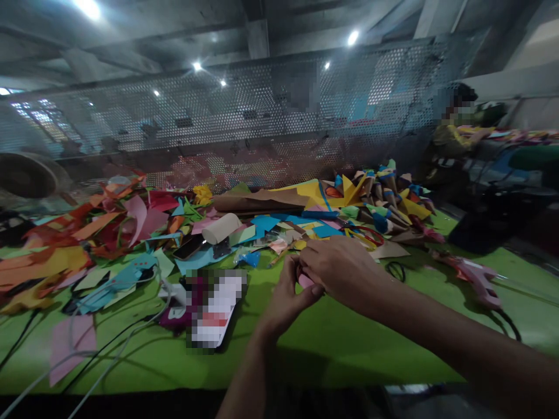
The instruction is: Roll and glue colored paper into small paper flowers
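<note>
L hand (283, 294) & R hand (345, 266) curled nearly shut round pink pc (305, 281), prob. part-worked. Paper cones (386, 222) behind look formed; pink sheet (73, 346) flat, unshaped.

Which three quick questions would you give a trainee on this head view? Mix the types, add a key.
1. Which colour is the small piece between the left hand and the right hand?
(a) black (b) pink (c) white
2. True or false: the glue gun lies on the table to the right of both hands.
3. Fill in: the tabletop's bare surface is ______.

Key: 1 b; 2 true; 3 green
</note>
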The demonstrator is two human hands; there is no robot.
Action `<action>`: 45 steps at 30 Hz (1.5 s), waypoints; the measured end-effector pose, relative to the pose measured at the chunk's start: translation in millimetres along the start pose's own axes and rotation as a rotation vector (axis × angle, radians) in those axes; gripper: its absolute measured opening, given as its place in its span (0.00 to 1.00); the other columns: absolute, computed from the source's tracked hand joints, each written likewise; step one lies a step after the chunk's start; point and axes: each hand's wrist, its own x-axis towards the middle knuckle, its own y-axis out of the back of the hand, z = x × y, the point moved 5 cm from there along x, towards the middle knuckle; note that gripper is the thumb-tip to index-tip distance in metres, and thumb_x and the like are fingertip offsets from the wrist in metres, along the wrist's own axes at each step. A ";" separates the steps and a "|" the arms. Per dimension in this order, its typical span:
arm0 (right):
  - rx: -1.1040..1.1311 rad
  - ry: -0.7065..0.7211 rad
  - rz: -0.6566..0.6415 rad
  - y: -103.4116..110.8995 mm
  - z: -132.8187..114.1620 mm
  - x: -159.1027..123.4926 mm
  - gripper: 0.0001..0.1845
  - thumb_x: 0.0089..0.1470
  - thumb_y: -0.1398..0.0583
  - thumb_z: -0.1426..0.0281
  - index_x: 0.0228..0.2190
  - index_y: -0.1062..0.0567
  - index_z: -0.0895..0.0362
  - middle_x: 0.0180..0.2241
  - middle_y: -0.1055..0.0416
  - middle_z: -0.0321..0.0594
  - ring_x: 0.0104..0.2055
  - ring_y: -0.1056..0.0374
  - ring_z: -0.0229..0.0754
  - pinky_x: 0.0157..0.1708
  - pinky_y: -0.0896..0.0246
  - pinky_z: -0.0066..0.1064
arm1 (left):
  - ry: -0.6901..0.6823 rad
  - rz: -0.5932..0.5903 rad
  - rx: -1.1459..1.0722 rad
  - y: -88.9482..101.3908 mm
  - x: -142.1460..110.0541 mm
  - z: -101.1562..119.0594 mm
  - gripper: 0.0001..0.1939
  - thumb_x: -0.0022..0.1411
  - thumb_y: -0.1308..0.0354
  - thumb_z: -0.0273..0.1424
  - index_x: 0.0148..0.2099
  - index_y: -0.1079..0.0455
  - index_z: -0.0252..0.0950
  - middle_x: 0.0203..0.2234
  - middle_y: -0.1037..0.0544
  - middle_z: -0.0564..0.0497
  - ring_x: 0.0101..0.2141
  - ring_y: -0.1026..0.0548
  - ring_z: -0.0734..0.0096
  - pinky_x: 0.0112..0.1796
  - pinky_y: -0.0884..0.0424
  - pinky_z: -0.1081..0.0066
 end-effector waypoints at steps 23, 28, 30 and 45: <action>0.007 0.082 0.086 0.7 2.2 2.5 0.02 0.55 0.36 0.75 0.32 0.25 0.58 0.33 0.25 0.40 0.32 0.33 0.41 0.27 0.59 0.34 | 0.013 0.019 -0.028 -1.7 0.0 2.1 0.32 0.56 0.36 0.48 0.58 0.39 0.40 0.48 0.29 0.45 0.51 0.31 0.55 0.52 0.33 0.59; 0.017 0.099 0.080 0.5 1.5 4.6 0.02 0.56 0.37 0.74 0.34 0.26 0.58 0.36 0.25 0.41 0.34 0.33 0.42 0.29 0.57 0.34 | 0.022 0.008 -0.023 -1.2 -0.2 1.2 0.33 0.57 0.37 0.48 0.59 0.40 0.39 0.50 0.29 0.44 0.53 0.33 0.53 0.54 0.35 0.57; 0.026 0.100 0.069 -0.9 2.5 5.4 0.02 0.57 0.38 0.74 0.34 0.26 0.58 0.36 0.25 0.42 0.34 0.33 0.43 0.29 0.57 0.34 | 0.013 0.001 -0.031 -1.4 0.1 1.6 0.34 0.57 0.36 0.48 0.59 0.40 0.39 0.51 0.30 0.44 0.54 0.33 0.52 0.54 0.35 0.57; 0.012 0.286 0.027 0.1 3.5 11.9 0.01 0.57 0.38 0.75 0.33 0.25 0.58 0.35 0.25 0.41 0.35 0.32 0.44 0.31 0.54 0.35 | 0.020 -0.031 -0.156 -2.0 2.6 -4.4 0.29 0.60 0.37 0.42 0.59 0.40 0.39 0.51 0.31 0.45 0.52 0.32 0.55 0.50 0.32 0.59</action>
